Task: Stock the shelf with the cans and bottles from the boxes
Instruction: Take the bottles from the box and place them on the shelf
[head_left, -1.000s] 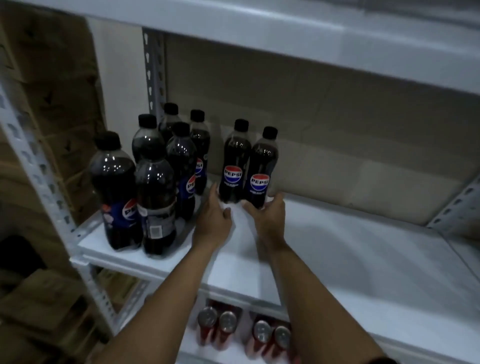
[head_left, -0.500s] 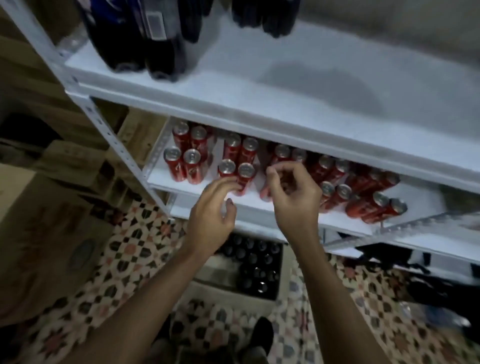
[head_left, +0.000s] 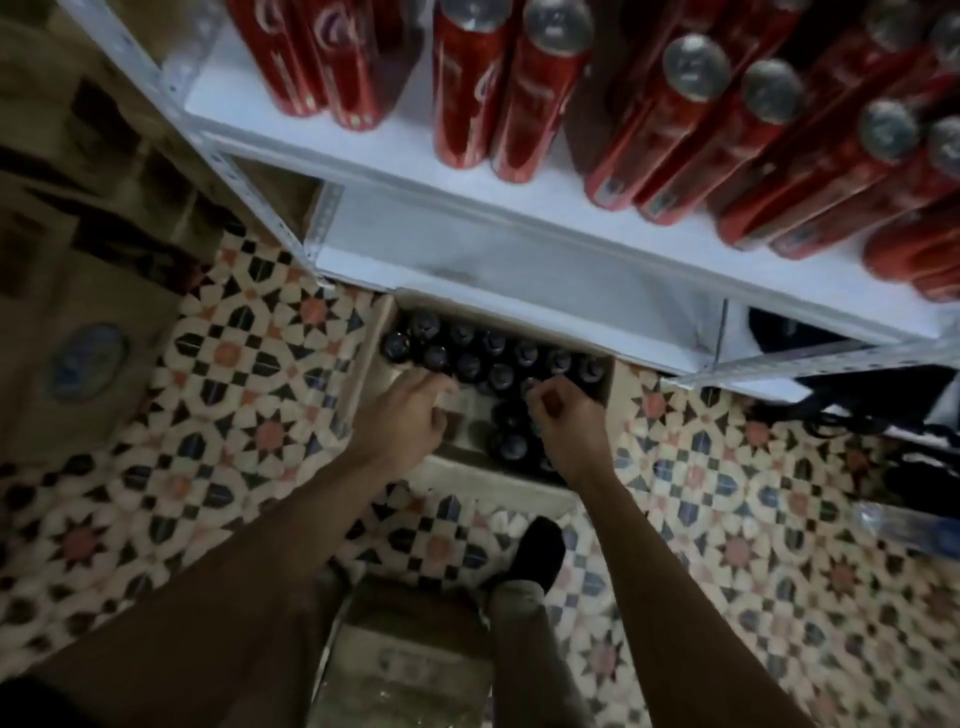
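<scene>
Item: open cardboard box (head_left: 374, 374) on the patterned tile floor (head_left: 249, 395), set against the foot of the white shelf unit (head_left: 519, 260). Contents: dark-capped bottles (head_left: 470, 364), upright and packed close along the far side and right; the near-left part of the box stands partly emptied. Above: red cans (head_left: 519, 104) in rows on the lower shelf board. Left hand (head_left: 402, 423): over the emptied part, fingers loosely bent toward the nearest caps, holding nothing that can be made out. Right hand (head_left: 563, 421): over the right-hand bottles, fingers curled inward; whether they close on a cap or neck cannot be told through the blur. Also present: further cartons (head_left: 78, 332) at left, a dark-socked foot (head_left: 537, 553) just short of the box. Step in hand, as judged: taking one bottle per hand. Handling notes: grip each at the neck below the cap, not the cap alone; lift straight up so neighbours stay standing; clear the box wall and the shelf edge overhead before swinging upward; take from the nearest row first.
</scene>
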